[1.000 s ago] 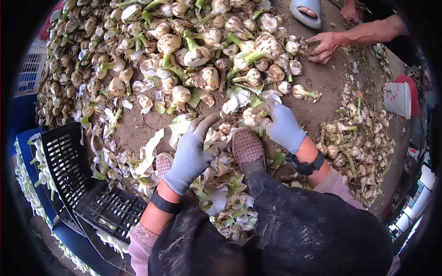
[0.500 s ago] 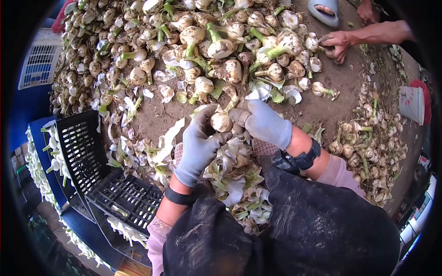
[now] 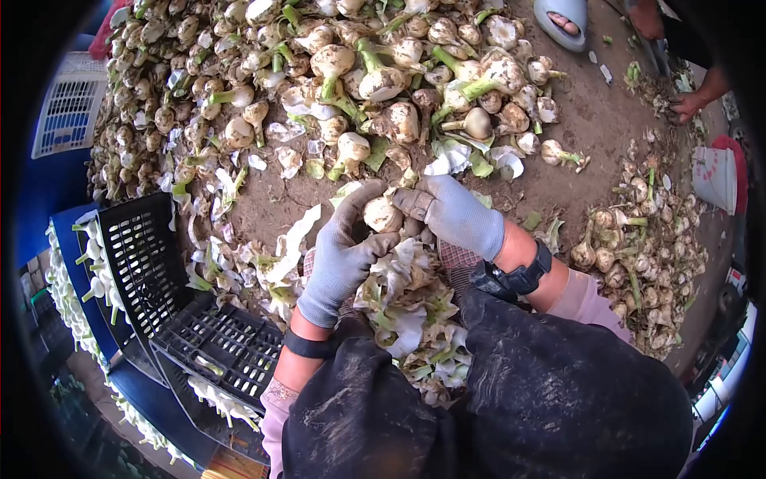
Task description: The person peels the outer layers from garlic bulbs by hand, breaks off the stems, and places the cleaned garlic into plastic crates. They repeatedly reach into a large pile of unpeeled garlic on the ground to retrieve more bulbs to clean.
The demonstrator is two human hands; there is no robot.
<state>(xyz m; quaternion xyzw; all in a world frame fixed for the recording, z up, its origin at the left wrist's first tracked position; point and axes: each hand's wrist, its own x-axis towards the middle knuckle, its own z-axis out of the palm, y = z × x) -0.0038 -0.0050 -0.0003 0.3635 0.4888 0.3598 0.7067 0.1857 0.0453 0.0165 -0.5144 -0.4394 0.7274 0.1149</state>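
Between my two gloved hands is a garlic bulb (image 3: 382,214), pale and smudged with soil. My left hand (image 3: 343,254) wraps round it from the left, thumb below and fingers above. From the right, my right hand (image 3: 453,214) pinches at the bulb's upper side, where its stem points away from me; the fingertips are partly hidden. Right below the bulb, a heap of peeled garlic skins (image 3: 407,307) lies between my feet. Beyond my hands spreads a large pile of soiled garlic bulbs (image 3: 383,82), many with green stems.
At my left stands a black slatted crate (image 3: 215,343), with white trimmed garlic (image 3: 100,267) beside it. More bulbs (image 3: 638,271) lie to the right, near a white bucket (image 3: 712,180). A co-worker's hand (image 3: 688,105) and grey slipper (image 3: 562,22) are at upper right.
The co-worker's hand has drawn away from the pile's edge toward the right. My hands stay in nearly the same place, with the bulb turned slightly between them.
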